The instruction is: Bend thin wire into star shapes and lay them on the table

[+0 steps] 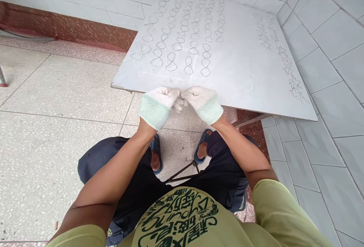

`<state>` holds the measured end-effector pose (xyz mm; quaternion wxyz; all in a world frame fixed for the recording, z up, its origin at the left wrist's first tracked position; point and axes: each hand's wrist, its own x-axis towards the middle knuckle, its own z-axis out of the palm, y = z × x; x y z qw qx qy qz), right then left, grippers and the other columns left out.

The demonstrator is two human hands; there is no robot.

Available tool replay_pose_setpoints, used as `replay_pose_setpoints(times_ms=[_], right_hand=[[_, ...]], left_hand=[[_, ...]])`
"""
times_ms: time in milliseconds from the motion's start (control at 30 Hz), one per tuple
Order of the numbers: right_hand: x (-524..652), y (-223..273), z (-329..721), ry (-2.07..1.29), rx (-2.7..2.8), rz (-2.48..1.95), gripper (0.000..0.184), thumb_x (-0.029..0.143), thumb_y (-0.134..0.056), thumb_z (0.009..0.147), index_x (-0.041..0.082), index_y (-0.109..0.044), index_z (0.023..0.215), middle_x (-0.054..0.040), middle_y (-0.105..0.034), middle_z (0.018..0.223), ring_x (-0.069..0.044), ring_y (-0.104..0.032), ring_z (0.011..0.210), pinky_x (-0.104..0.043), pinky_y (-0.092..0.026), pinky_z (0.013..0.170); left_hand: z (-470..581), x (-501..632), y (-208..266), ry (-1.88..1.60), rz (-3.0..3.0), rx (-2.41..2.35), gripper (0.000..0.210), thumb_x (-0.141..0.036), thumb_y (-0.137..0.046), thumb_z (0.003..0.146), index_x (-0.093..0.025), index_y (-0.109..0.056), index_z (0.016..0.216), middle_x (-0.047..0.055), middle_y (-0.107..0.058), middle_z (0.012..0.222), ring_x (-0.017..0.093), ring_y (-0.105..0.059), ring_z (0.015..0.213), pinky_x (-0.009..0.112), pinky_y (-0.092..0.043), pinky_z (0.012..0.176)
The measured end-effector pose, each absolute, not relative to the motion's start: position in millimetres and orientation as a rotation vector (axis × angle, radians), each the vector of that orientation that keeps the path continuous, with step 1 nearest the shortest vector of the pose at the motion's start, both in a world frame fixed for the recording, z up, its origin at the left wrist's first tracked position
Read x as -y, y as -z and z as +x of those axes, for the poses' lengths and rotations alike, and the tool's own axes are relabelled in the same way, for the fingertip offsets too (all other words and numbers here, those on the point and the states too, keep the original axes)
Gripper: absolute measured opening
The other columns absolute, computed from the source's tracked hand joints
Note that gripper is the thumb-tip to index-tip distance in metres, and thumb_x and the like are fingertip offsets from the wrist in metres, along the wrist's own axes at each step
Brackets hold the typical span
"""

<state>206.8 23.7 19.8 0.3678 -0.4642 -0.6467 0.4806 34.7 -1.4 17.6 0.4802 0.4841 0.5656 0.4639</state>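
Observation:
Both hands wear white knit gloves with pale green cuffs and meet at the near edge of the table. My left hand is closed, its thumb and fingers pinching what looks like a thin wire. Fingertips nearly touching the left, my right hand is closed on the same small piece, mostly hidden by the gloves. Beyond them, several thin dark figure-eight shapes, seemingly bent wire, lie in rows on the white tabletop. Toward the right edge is a line of star-shaped outlines of the same look.
White tiled walls border the table at the back and right. Below is a speckled floor with a red-brown baseboard. My legs and blue sandals are under the table edge, near a dark metal stool leg.

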Motion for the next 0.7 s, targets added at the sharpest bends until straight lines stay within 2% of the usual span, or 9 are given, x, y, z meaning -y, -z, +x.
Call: replay_pose_setpoints(times_ms=[167, 267, 367, 433, 533, 700], right_hand=[[-28, -20, 203, -1.266, 1.679, -1.193, 0.059, 0.059, -0.065, 0.112, 0.026, -0.060, 0.064, -0.0028, -0.071, 0.072, -0.020, -0.069, 0.078, -0.037, -0.056, 0.080], [-34, -26, 208, -1.251, 1.733, -1.257, 0.057, 0.061, -0.069, 0.110, 0.027, -0.066, 0.065, -0.0028, -0.071, 0.069, -0.023, -0.074, 0.083, -0.039, -0.060, 0.083], [-37, -32, 213, -1.197, 1.720, -1.314, 0.047, 0.058, -0.074, 0.106, 0.026, -0.074, 0.071, -0.0034, -0.077, 0.072, -0.024, -0.077, 0.088, -0.040, -0.063, 0.087], [-36, -33, 216, -1.188, 1.696, -1.312, 0.044, 0.054, -0.074, 0.105, 0.025, -0.074, 0.072, -0.0037, -0.080, 0.077, -0.022, -0.078, 0.089, -0.038, -0.063, 0.090], [-35, -30, 218, -1.202, 1.666, -1.282, 0.040, 0.047, -0.070, 0.105, 0.025, -0.073, 0.072, -0.0036, -0.083, 0.082, -0.020, -0.078, 0.091, -0.035, -0.062, 0.092], [-32, -21, 215, -1.201, 1.597, -1.256, 0.035, 0.046, -0.070, 0.104, 0.024, -0.074, 0.077, -0.0034, -0.082, 0.084, -0.019, -0.077, 0.089, -0.035, -0.060, 0.091]], left_hand=[[44, 2, -7, -1.258, 1.093, -1.258, 0.055, -0.076, -0.083, 0.095, -0.024, -0.073, 0.078, 0.010, -0.081, 0.072, 0.026, -0.082, 0.076, 0.032, -0.053, 0.052], [47, 1, -7, -1.240, 1.056, -1.278, 0.058, -0.082, -0.087, 0.089, -0.025, -0.075, 0.082, 0.010, -0.081, 0.073, 0.029, -0.083, 0.081, 0.035, -0.055, 0.054], [46, 0, -12, -1.224, 1.061, -1.308, 0.063, -0.086, -0.082, 0.091, -0.023, -0.079, 0.087, 0.012, -0.083, 0.078, 0.030, -0.084, 0.083, 0.032, -0.052, 0.050], [42, 0, -16, -1.232, 1.090, -1.316, 0.063, -0.084, -0.080, 0.094, -0.021, -0.080, 0.089, 0.014, -0.083, 0.078, 0.029, -0.084, 0.080, 0.030, -0.049, 0.046], [37, -1, -17, -1.222, 1.145, -1.320, 0.054, -0.073, -0.087, 0.092, -0.019, -0.082, 0.090, 0.014, -0.085, 0.082, 0.026, -0.081, 0.072, 0.027, -0.045, 0.042], [36, -1, -13, -1.213, 1.112, -1.273, 0.041, -0.058, -0.091, 0.089, -0.018, -0.083, 0.091, 0.016, -0.089, 0.096, 0.024, -0.081, 0.076, 0.023, -0.039, 0.040]])
